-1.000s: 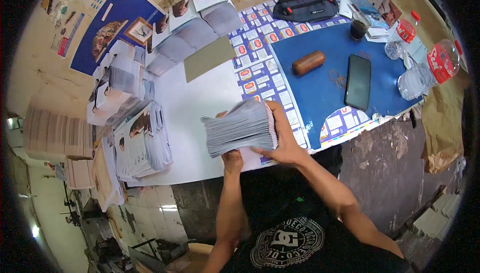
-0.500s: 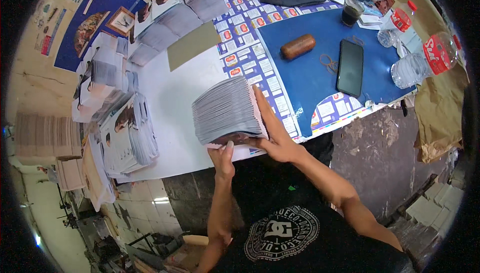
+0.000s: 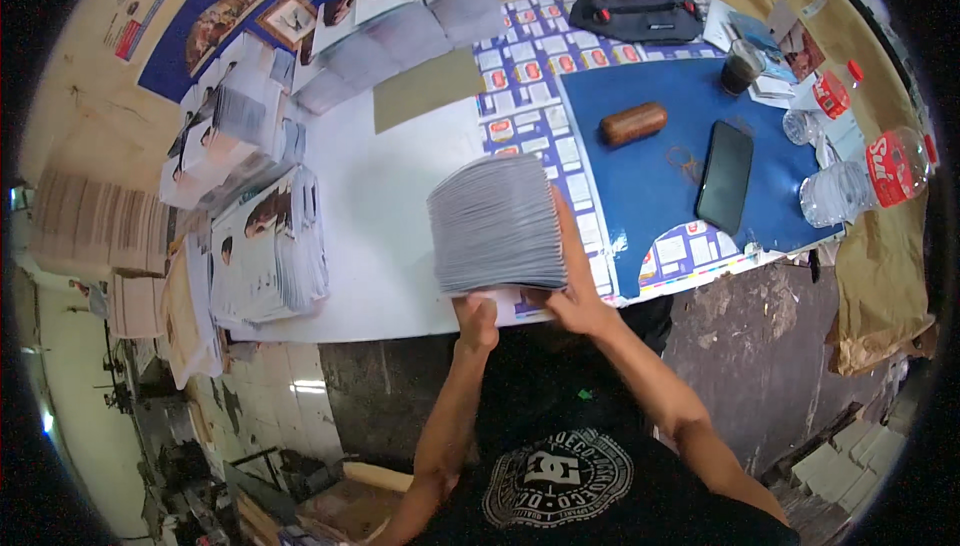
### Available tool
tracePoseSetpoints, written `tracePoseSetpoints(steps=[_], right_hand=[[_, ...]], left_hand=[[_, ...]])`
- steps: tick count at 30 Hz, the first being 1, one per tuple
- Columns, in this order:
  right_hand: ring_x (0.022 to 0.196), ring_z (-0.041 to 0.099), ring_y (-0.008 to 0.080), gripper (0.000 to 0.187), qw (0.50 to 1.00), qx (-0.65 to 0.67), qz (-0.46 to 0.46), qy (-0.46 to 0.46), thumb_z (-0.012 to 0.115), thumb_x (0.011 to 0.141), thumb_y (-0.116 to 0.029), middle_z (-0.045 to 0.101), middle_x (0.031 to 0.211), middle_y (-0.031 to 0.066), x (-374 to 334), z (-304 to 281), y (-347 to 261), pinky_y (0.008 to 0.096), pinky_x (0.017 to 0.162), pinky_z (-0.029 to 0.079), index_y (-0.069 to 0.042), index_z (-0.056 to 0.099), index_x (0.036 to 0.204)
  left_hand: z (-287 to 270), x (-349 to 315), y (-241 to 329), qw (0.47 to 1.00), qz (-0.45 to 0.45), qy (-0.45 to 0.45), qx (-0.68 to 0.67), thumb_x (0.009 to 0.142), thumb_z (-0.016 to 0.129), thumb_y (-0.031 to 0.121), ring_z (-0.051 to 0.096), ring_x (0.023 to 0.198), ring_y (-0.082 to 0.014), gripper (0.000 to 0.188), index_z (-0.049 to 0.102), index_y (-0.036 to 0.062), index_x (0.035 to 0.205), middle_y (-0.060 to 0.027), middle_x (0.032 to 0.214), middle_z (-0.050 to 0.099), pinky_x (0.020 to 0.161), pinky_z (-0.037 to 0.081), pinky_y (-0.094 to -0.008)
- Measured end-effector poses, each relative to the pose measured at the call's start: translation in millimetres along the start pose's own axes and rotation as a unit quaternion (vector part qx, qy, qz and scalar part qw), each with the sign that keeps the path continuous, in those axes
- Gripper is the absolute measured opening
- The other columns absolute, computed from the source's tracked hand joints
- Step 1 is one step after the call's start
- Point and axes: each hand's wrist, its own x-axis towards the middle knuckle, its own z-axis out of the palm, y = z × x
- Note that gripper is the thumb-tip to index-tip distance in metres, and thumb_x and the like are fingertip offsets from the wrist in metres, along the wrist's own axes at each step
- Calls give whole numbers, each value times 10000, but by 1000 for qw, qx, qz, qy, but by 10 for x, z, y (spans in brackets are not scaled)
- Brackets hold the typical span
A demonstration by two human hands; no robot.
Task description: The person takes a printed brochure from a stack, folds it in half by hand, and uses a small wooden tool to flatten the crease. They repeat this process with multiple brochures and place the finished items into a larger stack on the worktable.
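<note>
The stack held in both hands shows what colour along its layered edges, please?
Pale grey, with fine darker lines; the stack shows best in the head view.

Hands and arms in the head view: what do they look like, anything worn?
Left hand and right hand: both ungloved, fingers partly hidden. Left forearm and right forearm: uncovered, nothing visible at the wrists. Black shirt with a round, pale print.

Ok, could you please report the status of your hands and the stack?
Left hand gripping paper stack at its near edge, right hand along its right side. Phone apart, to the right; seemingly not in the way.
</note>
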Motion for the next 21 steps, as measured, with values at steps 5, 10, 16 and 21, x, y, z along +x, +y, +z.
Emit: tracePoseSetpoints(steps=[5, 10, 16, 21], right_hand=[[1328, 400, 391, 964, 1000, 21, 14, 8, 693, 608, -103, 403, 1398, 246, 134, -131, -34, 421, 1162, 274, 32, 298, 1477], [1021, 542, 231, 604, 992, 108, 54, 37, 699, 617, -89, 544, 1066, 123, 126, -53, 113, 334, 948, 416, -19, 493, 1180], [827, 541, 146, 356, 985, 111, 57, 117, 713, 735, -110, 571, 876, 67, 123, 121, 42, 300, 751, 455, -39, 519, 1025], [777, 569, 190, 327, 990, 65, -21, 123, 700, 757, -109, 595, 865, 105, 43, 151, 104, 318, 729, 472, -25, 534, 1026]], left_hand=[[-205, 202, -72, 999, -40, -10, 30, 834, 754, 344, 493, 1268, -258, 748, 450, -26, 1408, -133, 1376, 513, 1068, 396, -408], [97, 736, 295, 995, -57, -72, -46, 737, 804, 284, 546, 1140, -208, 710, 510, -15, 1311, -95, 1253, 548, 984, 450, -347], [74, 893, 372, 992, -78, -76, -59, 687, 806, 274, 604, 979, -171, 562, 599, 10, 1138, -68, 1056, 631, 858, 492, -324], [-36, 824, 439, 993, -64, -97, -30, 627, 913, 223, 640, 868, -154, 541, 652, -11, 1039, -89, 1007, 674, 763, 522, -303]])
